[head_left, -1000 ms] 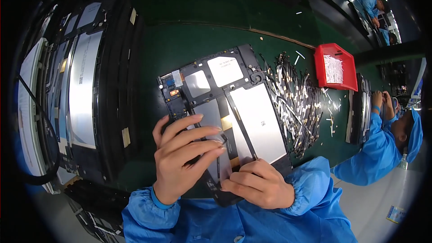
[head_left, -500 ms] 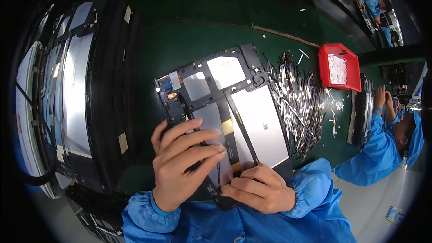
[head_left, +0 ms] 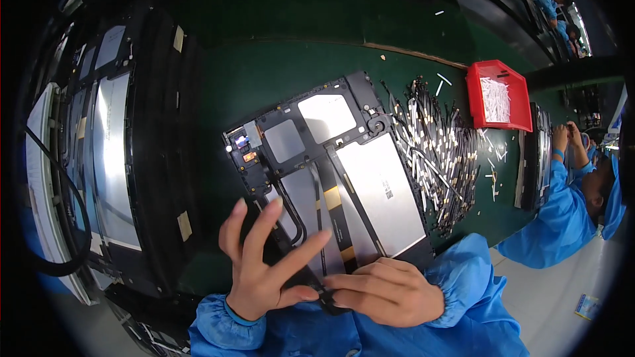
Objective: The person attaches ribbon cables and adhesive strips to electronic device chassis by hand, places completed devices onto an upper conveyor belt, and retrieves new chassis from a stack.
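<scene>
A black tablet housing [head_left: 311, 158] with silver panels lies tilted on the bench in front of me. Dark flat ribbon cables [head_left: 337, 218] with gold-coloured patches run down its middle, and a curved black cable [head_left: 296, 215] bends along its left side. My left hand [head_left: 268, 271] is spread over the housing's lower left edge, its thumb close to the right fingertips. At the lower edge, my right hand [head_left: 390, 291] has its fingers pressed together on a small dark part. Those fingers hide what they grip.
Beside the housing lies a heap of thin black and silver strips [head_left: 440, 165]. Behind it stands a red bin [head_left: 499, 96] holding small white pieces. Similar housings are stacked at left [head_left: 116, 139]. A person in blue [head_left: 562, 211] works at right.
My left hand has moved down and its fingers have spread, uncovering the curved black cable. My right hand stays at the lower edge. The whole view has shifted slightly.
</scene>
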`<state>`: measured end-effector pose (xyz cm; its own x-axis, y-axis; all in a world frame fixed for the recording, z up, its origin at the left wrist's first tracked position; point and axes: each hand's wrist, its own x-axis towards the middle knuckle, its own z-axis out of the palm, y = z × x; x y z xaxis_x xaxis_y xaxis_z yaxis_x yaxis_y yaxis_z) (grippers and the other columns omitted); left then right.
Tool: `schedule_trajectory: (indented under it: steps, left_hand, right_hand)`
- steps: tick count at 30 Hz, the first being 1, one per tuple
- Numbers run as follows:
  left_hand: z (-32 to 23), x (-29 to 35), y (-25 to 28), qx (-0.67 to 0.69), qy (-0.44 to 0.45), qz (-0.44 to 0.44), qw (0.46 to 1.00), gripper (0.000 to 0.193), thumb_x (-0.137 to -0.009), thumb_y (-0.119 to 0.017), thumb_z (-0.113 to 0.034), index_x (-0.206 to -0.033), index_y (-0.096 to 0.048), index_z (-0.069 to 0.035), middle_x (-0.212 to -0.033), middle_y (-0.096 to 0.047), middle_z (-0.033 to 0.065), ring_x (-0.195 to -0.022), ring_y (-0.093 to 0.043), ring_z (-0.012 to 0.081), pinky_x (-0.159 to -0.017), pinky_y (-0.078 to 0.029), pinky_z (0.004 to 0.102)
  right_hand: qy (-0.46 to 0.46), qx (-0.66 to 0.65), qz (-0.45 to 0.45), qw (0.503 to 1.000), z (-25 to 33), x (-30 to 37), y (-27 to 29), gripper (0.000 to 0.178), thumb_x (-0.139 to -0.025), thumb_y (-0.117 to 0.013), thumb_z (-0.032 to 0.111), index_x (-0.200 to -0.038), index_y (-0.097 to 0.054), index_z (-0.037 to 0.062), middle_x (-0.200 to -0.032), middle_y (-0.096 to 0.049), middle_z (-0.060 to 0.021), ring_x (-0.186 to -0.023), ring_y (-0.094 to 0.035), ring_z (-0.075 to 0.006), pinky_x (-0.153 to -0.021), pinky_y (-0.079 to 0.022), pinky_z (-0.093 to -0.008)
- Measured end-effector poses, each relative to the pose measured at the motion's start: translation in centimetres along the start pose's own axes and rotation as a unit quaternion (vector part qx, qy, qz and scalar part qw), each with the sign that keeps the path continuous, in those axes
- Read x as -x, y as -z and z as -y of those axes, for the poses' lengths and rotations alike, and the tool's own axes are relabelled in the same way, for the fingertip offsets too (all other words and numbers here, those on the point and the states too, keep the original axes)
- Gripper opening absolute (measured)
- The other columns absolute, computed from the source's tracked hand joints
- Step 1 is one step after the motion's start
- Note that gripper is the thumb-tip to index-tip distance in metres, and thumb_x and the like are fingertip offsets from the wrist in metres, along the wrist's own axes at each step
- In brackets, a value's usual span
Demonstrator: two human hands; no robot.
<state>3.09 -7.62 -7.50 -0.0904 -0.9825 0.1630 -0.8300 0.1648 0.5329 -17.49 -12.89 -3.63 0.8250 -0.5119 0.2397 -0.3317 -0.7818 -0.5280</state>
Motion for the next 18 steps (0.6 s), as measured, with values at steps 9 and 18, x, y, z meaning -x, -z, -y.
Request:
schedule_trajectory:
  steps: [9, 18]
  left_hand:
    - [0.2, -2.7, -0.5, 0.008, 0.009, -0.066, 0.998, 0.067, -0.089, -0.018, -0.066, -0.112, -0.067, -0.027, -0.139, -0.037, 0.0169, -0.131, -0.021, 0.0396, -0.105, -0.012, 0.0515]
    - [-0.3, -2.2, -1.7, 0.126, 0.036, -0.118, 0.984, 0.045, -0.090, -0.045, -0.034, -0.131, -0.049, -0.015, -0.146, -0.022, 0.0233, -0.132, -0.018, 0.0450, -0.107, -0.012, 0.0516]
  right_hand:
    - [-0.069, 0.020, 0.097, 0.993, 0.4, -1.5, 1.9, 0.051, -0.079, -0.065, 0.044, -0.111, -0.062, 0.0052, -0.055, -0.042, 0.0019, -0.049, -0.046, -0.0111, -0.046, -0.039, -0.0227]
    - [-0.023, 0.145, 0.088, 0.985, 1.5, 0.0, 0.5, 0.067, -0.074, -0.065, 0.052, -0.119, -0.059, 0.0034, -0.053, -0.039, 0.0013, -0.048, -0.044, -0.0121, -0.046, -0.036, -0.0250]
